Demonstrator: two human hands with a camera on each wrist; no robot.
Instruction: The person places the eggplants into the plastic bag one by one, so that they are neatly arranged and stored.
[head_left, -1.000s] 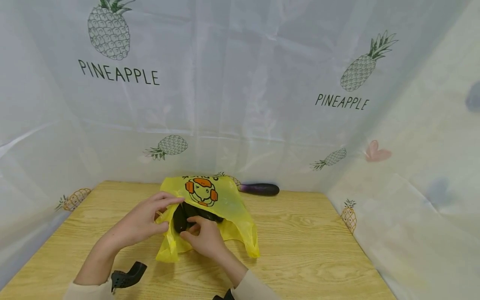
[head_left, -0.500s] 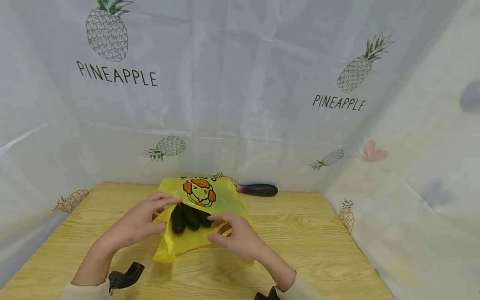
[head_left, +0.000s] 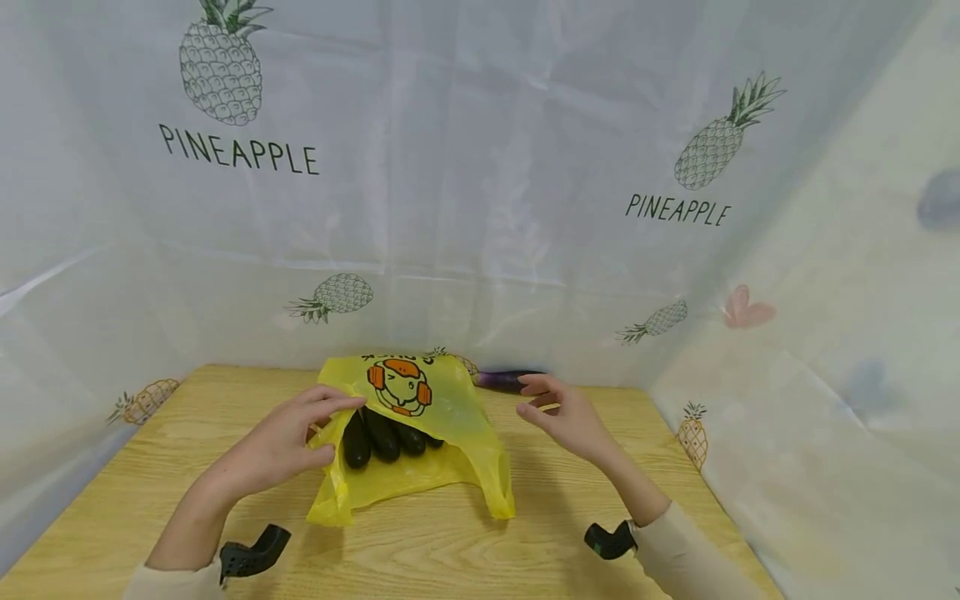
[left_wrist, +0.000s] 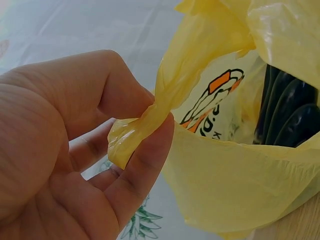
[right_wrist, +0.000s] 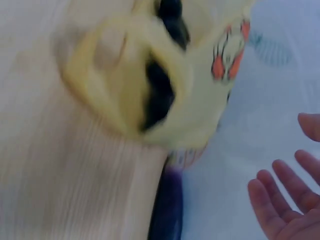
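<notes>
In the head view a yellow plastic bag [head_left: 461,421] with a printed duck lies on the table, its mouth facing me. Several dark eggplants [head_left: 382,437] lie side by side inside, their far ends hidden by the bag. My left hand [head_left: 281,433] is at the bag's left edge; the left wrist view shows thumb and finger pinching a handle strip [left_wrist: 155,117]. One more eggplant [head_left: 498,382], purple-black, lies at the back behind the bag. My right hand [head_left: 573,423] hovers just in front of it with fingers spread and holding nothing, and overlaps its right end.
The wooden table [head_left: 607,492] ends at a pale curtain [head_left: 480,208] printed with pineapples, which hangs behind and along both sides. A black wrist mount [head_left: 255,552] sits at the left wrist and another [head_left: 609,542] at the right.
My right hand has come out of the bag mouth empty and moved right and back toward the lone eggplant. The eggplants in the bag now show uncovered. My left hand stays at the bag's edge.
</notes>
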